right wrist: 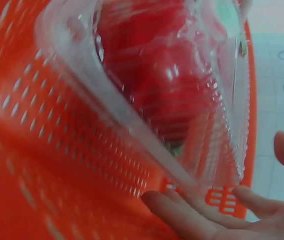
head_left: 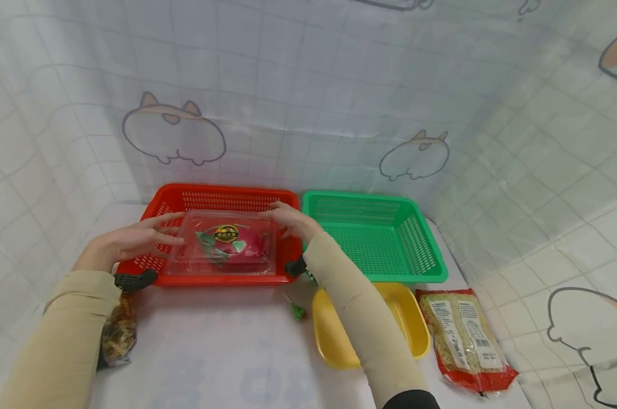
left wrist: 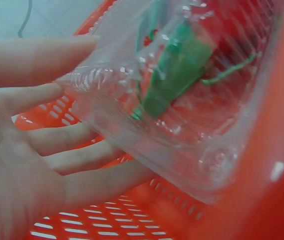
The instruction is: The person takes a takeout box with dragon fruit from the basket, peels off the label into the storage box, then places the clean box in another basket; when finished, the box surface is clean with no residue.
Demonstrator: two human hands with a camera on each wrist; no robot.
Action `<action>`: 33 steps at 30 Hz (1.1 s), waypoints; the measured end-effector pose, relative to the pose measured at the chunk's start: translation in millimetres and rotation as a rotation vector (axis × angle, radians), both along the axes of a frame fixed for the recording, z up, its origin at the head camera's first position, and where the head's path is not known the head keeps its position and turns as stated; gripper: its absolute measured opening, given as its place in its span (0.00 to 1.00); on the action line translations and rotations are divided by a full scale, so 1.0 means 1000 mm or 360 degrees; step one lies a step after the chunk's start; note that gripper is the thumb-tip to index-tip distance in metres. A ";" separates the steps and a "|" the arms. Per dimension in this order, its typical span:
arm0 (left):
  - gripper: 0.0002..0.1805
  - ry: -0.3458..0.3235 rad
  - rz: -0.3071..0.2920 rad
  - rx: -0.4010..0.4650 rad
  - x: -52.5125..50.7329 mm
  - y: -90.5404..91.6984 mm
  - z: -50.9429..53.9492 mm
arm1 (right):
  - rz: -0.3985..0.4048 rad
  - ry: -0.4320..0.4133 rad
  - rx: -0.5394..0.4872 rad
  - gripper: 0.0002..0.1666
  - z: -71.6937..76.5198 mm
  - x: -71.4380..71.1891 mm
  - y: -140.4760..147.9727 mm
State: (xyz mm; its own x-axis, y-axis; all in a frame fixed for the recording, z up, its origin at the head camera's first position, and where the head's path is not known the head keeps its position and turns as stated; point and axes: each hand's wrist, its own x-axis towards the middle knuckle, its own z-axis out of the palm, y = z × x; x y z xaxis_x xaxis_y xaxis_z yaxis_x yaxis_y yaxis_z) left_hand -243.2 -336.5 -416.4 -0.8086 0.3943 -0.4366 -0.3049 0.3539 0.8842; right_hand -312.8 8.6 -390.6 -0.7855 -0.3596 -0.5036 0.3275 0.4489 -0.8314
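Observation:
A clear plastic clamshell box (head_left: 226, 250) with a round black-and-gold label lies in the red basket (head_left: 221, 280). Through its lid show a glossy red item (right wrist: 154, 70) and green leaf-like pieces (left wrist: 179, 70); their exact kind cannot be made out. My left hand (head_left: 134, 241) is at the box's left end, fingers fairly straight and fingertips against its side, thumb above in the left wrist view. At the box's far right corner is my right hand (head_left: 293, 220), fingers spread and slightly bent. Whether the right fingertips touch the box is hard to tell.
A green basket (head_left: 369, 250) stands right of the red one, with a yellow basin (head_left: 407, 312) in front. Further right lies a red-edged food packet (head_left: 464, 338). A small green item (head_left: 298, 312) and a dark bag (head_left: 119, 332) lie on the white table (head_left: 211, 346).

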 end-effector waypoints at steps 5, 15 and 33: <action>0.50 0.0014 -0.0005 0.0028 0.002 -0.001 0.000 | 0.0040 -0.0003 -0.0089 0.42 -0.010 0.001 0.005; 0.51 0.0061 -0.0044 -0.0006 0.000 -0.001 -0.002 | 0.0163 0.0026 -0.0164 0.28 -0.015 0.005 0.014; 0.51 0.0006 -0.0009 -0.0027 0.001 -0.002 -0.001 | 0.0296 0.0097 -0.0210 0.28 -0.022 0.002 0.014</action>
